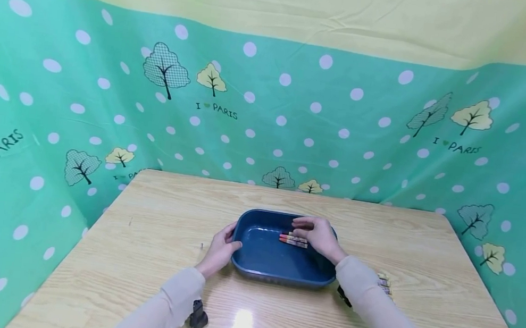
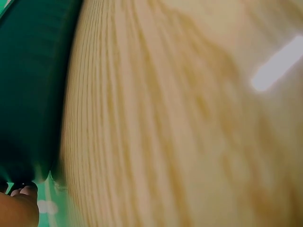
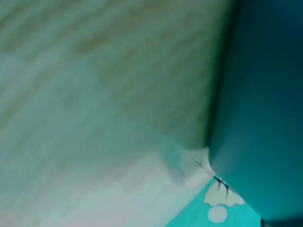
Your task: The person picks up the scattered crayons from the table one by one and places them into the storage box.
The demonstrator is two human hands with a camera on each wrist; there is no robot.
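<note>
A dark blue plastic basin (image 1: 262, 263) stands on the wooden table. My left hand (image 1: 221, 248) grips its left rim, thumb over the edge and fingers along the outside. In the left wrist view, part of the left hand (image 2: 20, 205) shows beside the basin's dark wall (image 2: 33, 94). Inside the basin lie a few crayons (image 1: 293, 242) in paper wrappers, with red, orange and dark tips. Just over them is my right hand (image 1: 321, 237), its fingers loosely bent and apart from the thumb. It partly covers the crayons, and no held crayon shows.
More wrapped crayons (image 1: 384, 284) lie on the table (image 1: 157, 211) right of the basin, partly hidden by the right sleeve. A green dotted curtain (image 1: 293, 103) hangs behind and beside the table. The right wrist view shows mostly blurred table and basin wall (image 3: 265, 118).
</note>
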